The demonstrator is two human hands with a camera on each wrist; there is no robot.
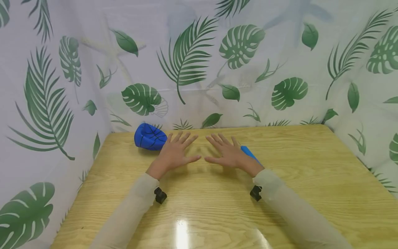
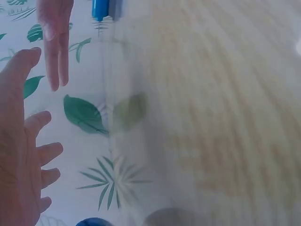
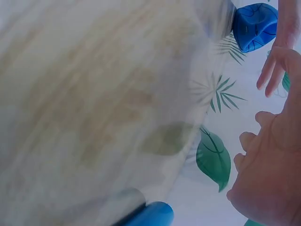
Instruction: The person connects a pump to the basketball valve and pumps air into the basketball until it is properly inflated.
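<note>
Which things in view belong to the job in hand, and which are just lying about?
Probably the job's, being nearest the person's open hands:
caved-in blue ball with black lines, by the left grip
needle-tipped blue tool, perhaps a ball pump, by the right grip

Just surroundings, no other loose items seen:
wood-grain table
leaf-print cloth

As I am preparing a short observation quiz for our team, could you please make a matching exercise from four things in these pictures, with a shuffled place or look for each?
Things:
1. dented blue ball
2. slim blue tool
3. tabletop
4. backdrop

Places and looks:
A. yellow-brown with wood grain
B. near the right hand
C. pale with green leaves
D. near the left hand

Pairs: 1-D, 2-B, 3-A, 4-C
</note>
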